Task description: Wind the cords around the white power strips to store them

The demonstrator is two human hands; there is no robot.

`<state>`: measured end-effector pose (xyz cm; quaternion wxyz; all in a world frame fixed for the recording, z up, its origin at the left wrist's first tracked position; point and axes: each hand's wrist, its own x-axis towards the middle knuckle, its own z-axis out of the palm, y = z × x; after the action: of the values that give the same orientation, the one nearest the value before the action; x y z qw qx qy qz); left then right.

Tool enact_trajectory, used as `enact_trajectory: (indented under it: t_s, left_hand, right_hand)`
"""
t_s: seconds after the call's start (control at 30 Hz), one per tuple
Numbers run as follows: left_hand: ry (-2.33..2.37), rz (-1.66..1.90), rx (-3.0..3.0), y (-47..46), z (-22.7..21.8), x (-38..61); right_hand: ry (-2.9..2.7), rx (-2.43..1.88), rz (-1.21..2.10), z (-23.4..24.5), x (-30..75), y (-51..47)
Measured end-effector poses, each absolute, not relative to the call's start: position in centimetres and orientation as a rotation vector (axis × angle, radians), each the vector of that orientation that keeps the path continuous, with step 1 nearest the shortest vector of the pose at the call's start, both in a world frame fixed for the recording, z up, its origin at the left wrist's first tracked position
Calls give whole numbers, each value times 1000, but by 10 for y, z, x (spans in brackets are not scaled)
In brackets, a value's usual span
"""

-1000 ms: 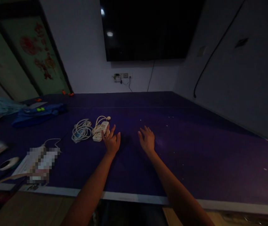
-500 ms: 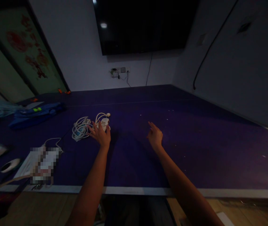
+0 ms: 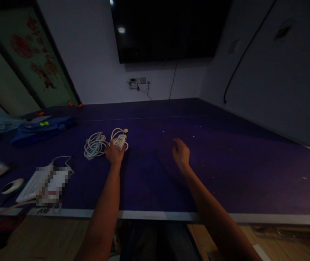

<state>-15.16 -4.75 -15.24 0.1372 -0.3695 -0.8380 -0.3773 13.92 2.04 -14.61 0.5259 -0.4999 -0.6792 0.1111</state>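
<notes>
While the left hand (image 3: 115,156) straddles the power strip (image 3: 121,139), grip unclear, that probably light, stiff case suits holding by its sides; the right hand (image 3: 181,153) curves loosely, empty.

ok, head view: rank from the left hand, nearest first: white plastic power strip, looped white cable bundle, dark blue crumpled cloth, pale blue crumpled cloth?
From the left hand:
1. White plastic power strip: right at the fingers.
2. Looped white cable bundle: just left.
3. Dark blue crumpled cloth: farther left.
4. Pale blue crumpled cloth: far left.
</notes>
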Motion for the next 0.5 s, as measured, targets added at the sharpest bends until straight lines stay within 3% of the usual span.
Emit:
enact_trajectory:
  t_s: [0.5]
  left_hand:
    - [-2395, -1198, -1079, -40, -157, -167]
  right_hand:
    - [-1671, -1258, 304, -145, 139, 21]
